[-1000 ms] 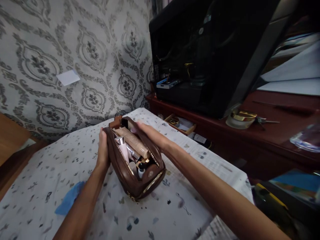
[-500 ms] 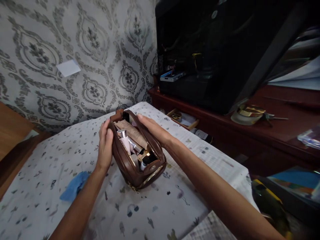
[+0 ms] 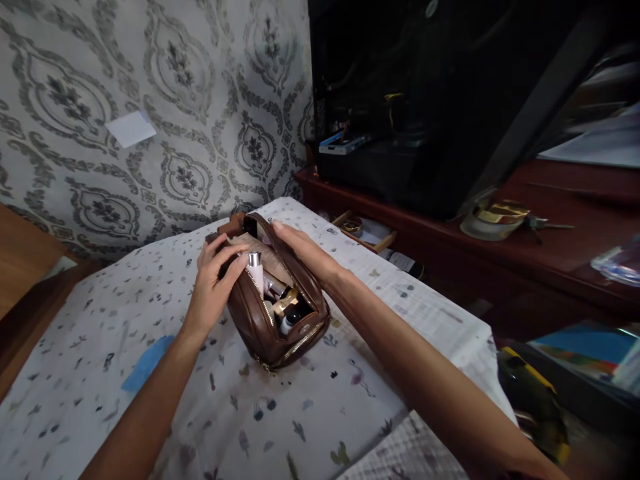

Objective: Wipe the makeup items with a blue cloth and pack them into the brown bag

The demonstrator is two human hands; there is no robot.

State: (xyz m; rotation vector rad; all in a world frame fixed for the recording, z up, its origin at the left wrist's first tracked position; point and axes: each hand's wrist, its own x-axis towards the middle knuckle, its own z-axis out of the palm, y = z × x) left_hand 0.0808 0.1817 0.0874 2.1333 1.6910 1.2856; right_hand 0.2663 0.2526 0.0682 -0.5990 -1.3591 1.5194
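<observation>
An open brown leather pouch [image 3: 260,327] with a gold zip stands on the patterned cloth [image 3: 300,413]. It is packed with cosmetics: a pink tube with a silver cap [image 3: 256,272], a beige tube and small gold-capped bottles [image 3: 286,303]. My left hand [image 3: 213,287] grips the pouch's left rim, thumb and forefinger curled over its edge right beside the pink tube. My right hand [image 3: 305,253] lies along the right rim, fingers stretched out and pressed on the pouch's far side.
A blue scrap [image 3: 145,353] lies on the cloth at left. A dark red cabinet [image 3: 450,260] stands to the right with a black box [image 3: 410,100], a gold-lidded jar [image 3: 493,220] and papers. Patterned wallpaper with a white note [image 3: 130,128] is behind.
My left hand has slid from the pouch's outer side up onto its rim, with thumb and forefinger now over the edge by the pink tube. The right hand stays on the far rim.
</observation>
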